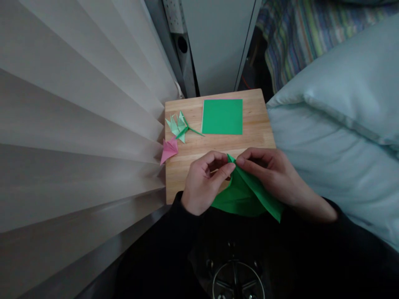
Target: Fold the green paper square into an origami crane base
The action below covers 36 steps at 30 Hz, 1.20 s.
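While both hands pinch at its top corner, the green paper (pixel 246 193) sits half-folded over the near edge of the worktop (pixel 255 133), its lower part hanging toward the person's lap. Left hand (pixel 204 182) is curled almost closed, thumb and forefinger nipping the paper's peak from one side. Right hand (pixel 269 172) mirrors it, fingers bent in tight, gripping the same point from the other side, the rest of the sheet trailing out beneath the wrist. That looks to me like a crease being set or a tip being sharpened, somewhere in the middle of a fold, not the start and not the finish. What comes next, I'd judge, calls for steady pressure along the edge and keeping the two layers lined up so the point stays crisp.

Further back on the wood, a flat green square (pixel 222 116) lies untouched, well apart from the hands. To its left, a pale green folded flower (pixel 177 124) with a dark green stem rests near the worktop's corner, and just below it a pink folded flower (pixel 169 150) pokes over the side edge. Pleated blinds (pixel 77 124) fill the left; a pale blue pillow (pixel 343 108) lies to the right, with a striped blanket (pixel 296 37) beyond.
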{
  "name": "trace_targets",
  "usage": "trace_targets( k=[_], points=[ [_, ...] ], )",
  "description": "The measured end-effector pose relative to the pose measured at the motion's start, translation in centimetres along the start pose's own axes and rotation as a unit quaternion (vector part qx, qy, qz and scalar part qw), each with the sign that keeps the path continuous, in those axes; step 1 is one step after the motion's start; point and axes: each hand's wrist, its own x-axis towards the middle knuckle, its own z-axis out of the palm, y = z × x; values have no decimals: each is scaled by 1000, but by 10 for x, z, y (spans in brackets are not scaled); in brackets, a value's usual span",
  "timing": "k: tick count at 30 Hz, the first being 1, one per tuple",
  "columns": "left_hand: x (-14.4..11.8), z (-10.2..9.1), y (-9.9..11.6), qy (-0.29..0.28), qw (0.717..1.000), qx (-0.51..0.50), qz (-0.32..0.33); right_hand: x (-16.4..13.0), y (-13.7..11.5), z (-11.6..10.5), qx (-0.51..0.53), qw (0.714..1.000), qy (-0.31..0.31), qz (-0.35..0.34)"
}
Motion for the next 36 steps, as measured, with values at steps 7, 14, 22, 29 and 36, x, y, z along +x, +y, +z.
trace_targets(
  k=[7, 14, 22, 29, 36],
  points=[
    [-3, -5, 4, -44, 998, 19, -30, 0, -2, -10, -43, 997, -46, -53],
    [-12, -3, 6, -42, 992, 112, 42, -6, -9, -17, -67, 993, -83, -46],
    [-13, -2, 10, -28, 966, 232, 110, -9, -9, -14, -108, 989, -84, -48],
    [-15, -2, 9, -37, 967, 231, 101, -8, -8, -14, -166, 978, -74, -107],
    [-17, 7, 3, -32, 979, 195, 58, -9, -8, -13, -188, 974, -38, -122]
  ],
)
